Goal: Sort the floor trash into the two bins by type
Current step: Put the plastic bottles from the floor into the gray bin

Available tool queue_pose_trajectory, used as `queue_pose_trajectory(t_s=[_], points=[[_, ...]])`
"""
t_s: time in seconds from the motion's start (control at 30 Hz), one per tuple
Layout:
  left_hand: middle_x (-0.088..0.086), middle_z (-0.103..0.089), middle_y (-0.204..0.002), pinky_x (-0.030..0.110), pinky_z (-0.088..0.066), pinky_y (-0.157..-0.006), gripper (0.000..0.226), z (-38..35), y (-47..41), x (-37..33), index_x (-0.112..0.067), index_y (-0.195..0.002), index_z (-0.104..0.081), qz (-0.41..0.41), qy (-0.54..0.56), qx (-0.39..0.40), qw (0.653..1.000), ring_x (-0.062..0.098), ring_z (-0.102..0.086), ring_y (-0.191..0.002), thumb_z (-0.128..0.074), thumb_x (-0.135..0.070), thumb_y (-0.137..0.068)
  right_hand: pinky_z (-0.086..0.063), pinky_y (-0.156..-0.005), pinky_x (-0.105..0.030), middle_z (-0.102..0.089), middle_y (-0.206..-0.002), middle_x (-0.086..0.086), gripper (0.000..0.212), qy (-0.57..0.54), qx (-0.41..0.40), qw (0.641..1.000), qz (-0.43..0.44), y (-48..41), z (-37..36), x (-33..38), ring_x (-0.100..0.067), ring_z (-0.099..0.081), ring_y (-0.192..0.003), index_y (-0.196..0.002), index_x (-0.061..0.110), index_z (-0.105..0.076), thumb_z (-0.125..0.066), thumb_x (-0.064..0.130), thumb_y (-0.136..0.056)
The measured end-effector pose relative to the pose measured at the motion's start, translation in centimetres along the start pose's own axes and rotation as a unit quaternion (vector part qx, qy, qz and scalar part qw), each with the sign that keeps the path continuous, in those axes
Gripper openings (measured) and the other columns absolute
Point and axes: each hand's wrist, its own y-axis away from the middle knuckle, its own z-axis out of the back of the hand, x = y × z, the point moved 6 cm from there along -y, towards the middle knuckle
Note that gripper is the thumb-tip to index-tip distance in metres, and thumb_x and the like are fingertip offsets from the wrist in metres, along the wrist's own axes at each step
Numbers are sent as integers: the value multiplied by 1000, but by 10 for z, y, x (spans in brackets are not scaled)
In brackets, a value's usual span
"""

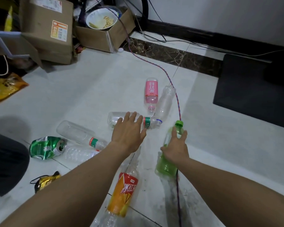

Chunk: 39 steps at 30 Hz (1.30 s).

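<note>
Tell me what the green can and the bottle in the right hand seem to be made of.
The green can: probably thin metal, glossy; dented, with a shiny silver top. The bottle, gripped by the right hand: likely plastic, see-through and tinted green.

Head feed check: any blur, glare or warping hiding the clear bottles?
Head view: wide-angle warp bends the baseboard; left edge is dark; the clear bottle by the left hand fades against the pale floor; the green bottle in the right hand reads clearly.
</note>
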Motion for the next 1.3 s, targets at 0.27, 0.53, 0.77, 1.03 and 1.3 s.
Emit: queue_pose_trajectory(t_s=[0.27, 0.53, 0.77, 1.03, 1.3], points=[[7, -21, -158, 41, -24, -113, 56, -1, -4, 3, -19, -150, -24, 0, 8, -9, 1000, 26, -16, -146, -33, -44, -100, -35, -107, -35, 1, -161, -7, 84, -45, -46, 995, 75, 6, 9, 18, -33, -22, -143, -155, 26, -9, -62, 25, -89], [11, -15, -159, 42, -21, -115, 64, -5, -20, 29, -23, -152, -16, 14, 7, 22, 1000, 30, -9, -147, -45, -39, -98, -30, -111, -37, -3, -162, 0, 83, -92, -104, 986, 97, 6, 29, 46, -27, -21, -144, -154, 31, -9, -62, 30, -91], [13, -4, -160, 51, -7, -118, 82, -37, -58, 44, -35, -152, -1, 17, -13, 97, 995, 35, 3, -147, -56, -46, -92, -30, -111, -35, -2, -162, 1, 82, -74, -99, 987, 105, -7, 34, 63, -26, -21, -144, -154, 31, -8, -62, 34, -92], [12, -30, -148, 61, -11, -113, 90, -66, -83, 52, -44, -150, 2, 13, -23, 144, 989, 33, -24, -140, -63, -27, -90, -29, -107, -29, -2, -162, 2, 82, -67, -83, 985, 133, -9, 32, 72, -21, -24, -142, -154, 31, -9, -62, 30, -91], [13, -40, -128, 47, -37, -96, 80, -28, -58, 67, -44, -149, -9, 97, 76, 25, 992, 33, -39, -119, -62, -28, -92, -32, -109, -34, -5, -162, 3, 82, -53, -101, 979, 168, 9, 53, 91, -23, -25, -142, -155, 31, -9, -62, 33, -92]])
